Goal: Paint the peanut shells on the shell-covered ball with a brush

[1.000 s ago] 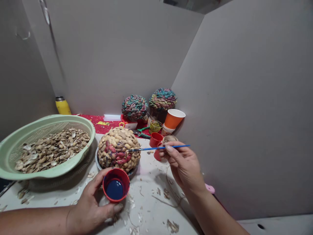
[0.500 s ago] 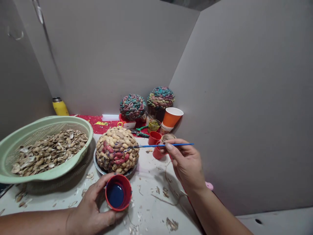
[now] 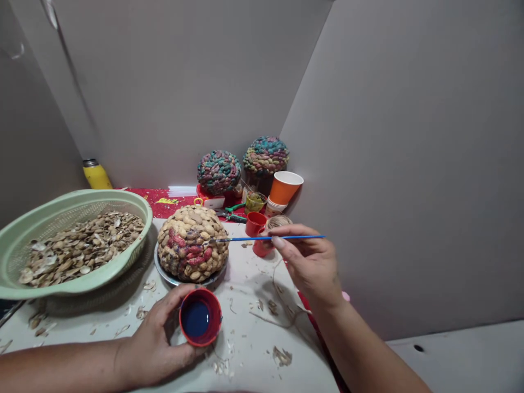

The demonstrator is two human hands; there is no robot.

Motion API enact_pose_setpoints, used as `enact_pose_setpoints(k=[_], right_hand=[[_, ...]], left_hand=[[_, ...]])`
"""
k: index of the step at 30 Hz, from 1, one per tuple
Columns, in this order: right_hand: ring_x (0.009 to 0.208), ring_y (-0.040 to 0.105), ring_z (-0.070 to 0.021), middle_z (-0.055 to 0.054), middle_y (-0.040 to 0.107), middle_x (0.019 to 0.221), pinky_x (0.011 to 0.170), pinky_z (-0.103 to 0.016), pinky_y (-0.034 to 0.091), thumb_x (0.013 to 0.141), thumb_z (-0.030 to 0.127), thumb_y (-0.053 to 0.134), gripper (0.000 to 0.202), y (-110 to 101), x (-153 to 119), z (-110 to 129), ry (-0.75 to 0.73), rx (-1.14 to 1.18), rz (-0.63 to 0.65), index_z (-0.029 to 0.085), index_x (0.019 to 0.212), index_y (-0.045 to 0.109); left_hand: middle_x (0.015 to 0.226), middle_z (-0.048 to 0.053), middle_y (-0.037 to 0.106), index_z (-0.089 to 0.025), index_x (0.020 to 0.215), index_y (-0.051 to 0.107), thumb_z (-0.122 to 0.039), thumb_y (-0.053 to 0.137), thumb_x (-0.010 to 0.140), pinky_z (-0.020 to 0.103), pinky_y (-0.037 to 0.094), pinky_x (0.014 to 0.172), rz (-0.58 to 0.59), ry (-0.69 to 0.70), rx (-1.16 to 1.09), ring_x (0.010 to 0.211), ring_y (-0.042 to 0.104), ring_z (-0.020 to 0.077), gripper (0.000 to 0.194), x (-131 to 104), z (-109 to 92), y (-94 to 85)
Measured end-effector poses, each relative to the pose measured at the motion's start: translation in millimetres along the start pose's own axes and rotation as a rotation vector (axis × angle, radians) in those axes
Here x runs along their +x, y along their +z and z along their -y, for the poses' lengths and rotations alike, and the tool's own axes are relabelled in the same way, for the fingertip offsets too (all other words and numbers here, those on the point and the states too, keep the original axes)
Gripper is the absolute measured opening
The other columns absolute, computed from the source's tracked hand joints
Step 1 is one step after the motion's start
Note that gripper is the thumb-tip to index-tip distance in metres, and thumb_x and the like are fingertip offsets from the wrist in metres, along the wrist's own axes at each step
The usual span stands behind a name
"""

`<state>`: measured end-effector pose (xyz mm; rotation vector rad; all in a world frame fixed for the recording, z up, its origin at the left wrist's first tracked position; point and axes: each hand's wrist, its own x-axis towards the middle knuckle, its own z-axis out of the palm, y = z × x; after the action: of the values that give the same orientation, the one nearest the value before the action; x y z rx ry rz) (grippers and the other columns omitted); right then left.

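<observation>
My left hand [image 3: 164,333] is wrapped round a small red cup [image 3: 201,317] with dark blue liquid in it, held in front of the peanut-covered ball. Between the thumb and fingers of my right hand [image 3: 309,262] is a thin blue paintbrush [image 3: 262,238], lying nearly level and pointing left. Its bristles reach the right side of the ball [image 3: 196,226] and appear to touch it. Most of the ball's peanut shells are plain tan; a patch in front is red with dark marks. The ball rests in a shallow metal dish [image 3: 164,273].
At left stands a green basket [image 3: 135,203] of empty shells. Two multicoloured balls [image 3: 219,172] sit at the back, near an orange paper cup [image 3: 285,188], another red cup [image 3: 256,224] and green-handled pliers [image 3: 235,208]. A yellow bottle [image 3: 97,174] is by the wall. Shell scraps and string litter the table [image 3: 245,284].
The camera view has shifted a little, moving the scene slightly up and left. Both hands keep their holds; the brush tip stays at the ball's right side.
</observation>
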<state>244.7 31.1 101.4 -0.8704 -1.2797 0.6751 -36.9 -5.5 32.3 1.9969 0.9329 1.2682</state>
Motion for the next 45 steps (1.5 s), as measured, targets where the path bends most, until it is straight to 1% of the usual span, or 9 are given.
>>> enact_pose_setpoints(k=[6, 11, 14, 22, 27, 30, 34, 41, 45], right_hand=[[0.071, 0.078, -0.0218, -0.004, 0.08, 0.081, 0.059, -0.031, 0.066, 0.079, 0.041, 0.088, 0.018, -7.5, 0.8, 19.4, -0.007, 0.06, 0.028, 0.027, 0.087, 0.079], [0.073, 0.077, -0.0209, -0.005, 0.081, 0.078, 0.066, -0.034, 0.064, 0.088, 0.032, 0.08, 0.009, -4.7, -8.3, 32.3, -0.069, 0.06, 0.346, 0.024, 0.091, 0.08], [0.071, 0.075, -0.0191, -0.006, 0.081, 0.08, 0.065, -0.032, 0.063, 0.09, 0.03, 0.077, 0.008, -3.3, -11.6, 34.8, -0.075, 0.043, 0.439, 0.023, 0.094, 0.08], [0.064, 0.074, -0.0148, 0.001, 0.08, 0.075, 0.059, -0.026, 0.062, 0.082, 0.034, 0.087, 0.009, -16.1, 5.1, 31.7, -0.081, 0.209, 0.183, 0.029, 0.086, 0.081], [0.057, 0.071, -0.0126, 0.002, 0.078, 0.068, 0.052, -0.021, 0.059, 0.073, 0.037, 0.092, 0.016, -20.7, 14.8, 42.6, -0.064, 0.331, 0.072, 0.028, 0.078, 0.081], [0.056, 0.07, -0.0116, 0.002, 0.078, 0.068, 0.054, -0.021, 0.06, 0.072, 0.037, 0.093, 0.018, -23.8, 14.6, 44.3, -0.043, 0.359, 0.032, 0.026, 0.076, 0.08], [0.053, 0.069, -0.0097, 0.003, 0.078, 0.068, 0.053, -0.019, 0.059, 0.069, 0.035, 0.094, 0.02, -33.3, 12.2, 39.8, -0.02, 0.387, -0.028, 0.025, 0.077, 0.079], [0.051, 0.069, -0.0081, 0.004, 0.078, 0.068, 0.05, -0.015, 0.057, 0.07, 0.036, 0.092, 0.02, -50.8, 11.1, 27.8, -0.04, 0.387, -0.127, 0.026, 0.078, 0.078], [0.052, 0.069, -0.0085, 0.005, 0.078, 0.069, 0.05, -0.017, 0.058, 0.07, 0.035, 0.091, 0.019, -51.7, 13.0, 14.0, -0.036, 0.4, -0.164, 0.025, 0.077, 0.076]], left_hand=[[0.109, 0.011, 0.084, -0.023, 0.121, 0.071, -0.027, 0.089, 0.066, 0.037, 0.066, 0.088, 0.069, -0.072, -0.029, 0.094, 0.081, 0.0286, 0.058, 1.8, -1.2, -0.7], [0.112, 0.011, 0.083, -0.021, 0.12, 0.071, -0.029, 0.089, 0.067, 0.038, 0.064, 0.093, 0.148, -0.176, -0.065, 0.099, 0.08, 0.0283, 0.056, 6.2, -5.8, 0.3], [0.111, 0.01, 0.083, -0.021, 0.12, 0.071, -0.031, 0.09, 0.069, 0.037, 0.063, 0.093, 0.208, -0.194, -0.115, 0.099, 0.08, 0.027, 0.055, 9.7, -8.8, 1.0], [0.114, 0.01, 0.081, -0.021, 0.12, 0.07, -0.032, 0.09, 0.067, 0.038, 0.06, 0.095, 0.313, -0.365, -0.252, 0.104, 0.076, 0.0286, 0.058, 10.2, -14.8, 10.7], [0.115, 0.008, 0.08, -0.022, 0.12, 0.067, -0.037, 0.093, 0.067, 0.038, 0.058, 0.095, 0.377, -0.539, -0.575, 0.105, 0.075, 0.026, 0.062, 20.5, -25.3, 29.3], [0.108, 0.007, 0.08, -0.02, 0.116, 0.067, -0.04, 0.096, 0.064, 0.038, 0.057, 0.095, 0.383, -0.568, -0.739, 0.101, 0.075, 0.0246, 0.062, 31.6, -35.5, 46.2], [0.117, 0.008, 0.078, -0.02, 0.117, 0.067, -0.023, 0.092, 0.065, 0.041, 0.054, 0.102, 0.33, -0.476, -0.638, 0.111, 0.072, 0.0265, 0.058, 42.2, -42.0, 67.4], [0.135, 0.015, 0.072, -0.02, 0.13, 0.065, -0.016, 0.076, 0.075, 0.05, 0.048, 0.114, 0.199, 0.02, -0.147, 0.127, 0.066, 0.031, 0.056, 46.2, -18.4, 82.6], [0.134, 0.015, 0.073, -0.019, 0.129, 0.066, -0.014, 0.074, 0.076, 0.05, 0.05, 0.112, 0.233, 0.012, -0.107, 0.126, 0.067, 0.0311, 0.054, 47.2, -15.0, 83.2]])
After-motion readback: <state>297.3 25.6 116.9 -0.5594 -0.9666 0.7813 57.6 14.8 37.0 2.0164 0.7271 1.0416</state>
